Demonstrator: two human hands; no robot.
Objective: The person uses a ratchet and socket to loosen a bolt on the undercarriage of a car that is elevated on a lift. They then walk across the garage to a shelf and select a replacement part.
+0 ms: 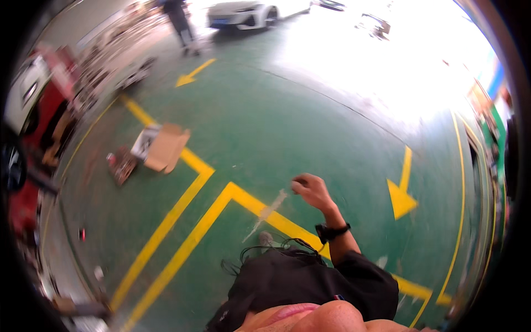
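Note:
My right hand (pixel 311 190) hangs in the air in front of my body, above the green floor. Its fingers are curled in and nothing shows in them. A black watch (pixel 332 231) is on that wrist. Thin dark cables (pixel 298 242) run loosely across the front of my black shirt (pixel 293 279). My left hand is out of the picture. Neither a tool nor a part lies within reach of the right hand; a yellow floor line (pixel 265 213) passes below it.
An open cardboard box (pixel 168 148) lies on the floor ahead left, beside a clear bag-like bundle (pixel 123 166). A white car (pixel 243 15) and a standing person (pixel 178 25) are farther off. Red vehicle parts (pixel 47 116) line the left; yellow arrows (pixel 402 199) mark the floor.

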